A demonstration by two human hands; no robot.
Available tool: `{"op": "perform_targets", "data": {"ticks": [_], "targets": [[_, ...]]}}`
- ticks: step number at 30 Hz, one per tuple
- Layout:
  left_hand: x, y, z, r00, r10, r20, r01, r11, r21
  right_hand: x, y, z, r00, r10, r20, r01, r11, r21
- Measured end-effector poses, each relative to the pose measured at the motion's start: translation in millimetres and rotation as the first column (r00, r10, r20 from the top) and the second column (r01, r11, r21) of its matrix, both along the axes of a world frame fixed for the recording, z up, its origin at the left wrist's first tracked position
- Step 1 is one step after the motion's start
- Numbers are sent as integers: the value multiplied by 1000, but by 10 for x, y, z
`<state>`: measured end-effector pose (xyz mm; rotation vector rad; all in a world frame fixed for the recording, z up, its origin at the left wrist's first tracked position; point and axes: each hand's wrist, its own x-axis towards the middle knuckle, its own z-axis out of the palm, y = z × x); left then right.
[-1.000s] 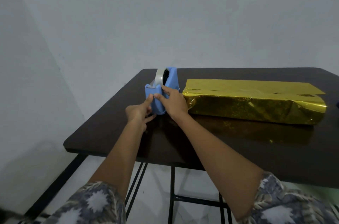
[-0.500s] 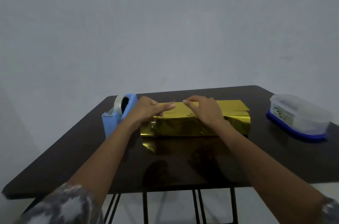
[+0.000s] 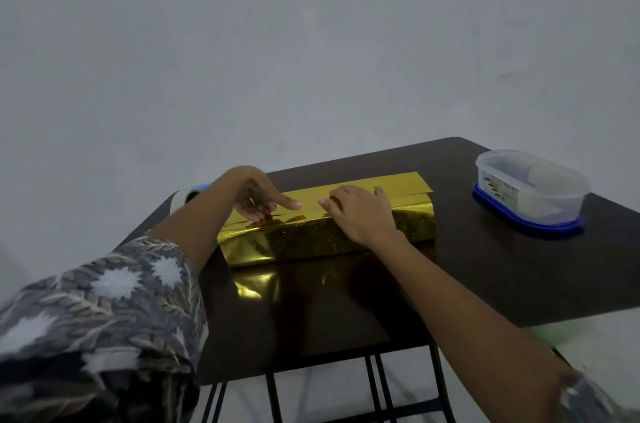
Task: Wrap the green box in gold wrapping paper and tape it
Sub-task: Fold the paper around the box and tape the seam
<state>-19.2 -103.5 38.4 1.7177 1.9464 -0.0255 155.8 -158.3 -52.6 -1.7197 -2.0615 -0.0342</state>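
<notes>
The gold-wrapped box lies lengthwise across the middle of the dark bench, its long front face turned toward the person and mirrored in the glossy top just in front of it. The gold wrapping paper covers the box on every side I can see, and a flat sheet of it juts out past the far right end of the top.

Both hands are on the top of the parcel, near each other along the paper's seam. The left hand has its index finger stretched out flat, pointing to the right along the top, while the other fingers are folded under against the paper; whether they pinch anything I cannot tell. The right hand rests palm down on the paper, fingers gently bent, their tips pressing on the top close to the left index fingertip, with nothing gripped.

Behind the left forearm a blue tape dispenser peeks out at the bench's left edge. Well apart to the right stands a clear plastic container on a blue lid. A leaf-patterned sleeve covers the left upper arm.
</notes>
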Motion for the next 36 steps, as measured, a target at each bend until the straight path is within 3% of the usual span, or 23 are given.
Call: {"op": "perform_targets", "data": {"ticks": [19, 28, 36], "targets": [[118, 62, 39, 986, -17, -168, -11, 987, -163, -14, -13, -19, 1000, -3, 23, 3, 1000, 28], [192, 43, 38, 959, -34, -281, -15, 985, -170, -13, -29, -21, 999, -6, 35, 5, 999, 32], [191, 21, 34, 956, -25, -293, -20, 988, -151, -16, -30, -20, 999, -5, 42, 4, 1000, 27]]}}
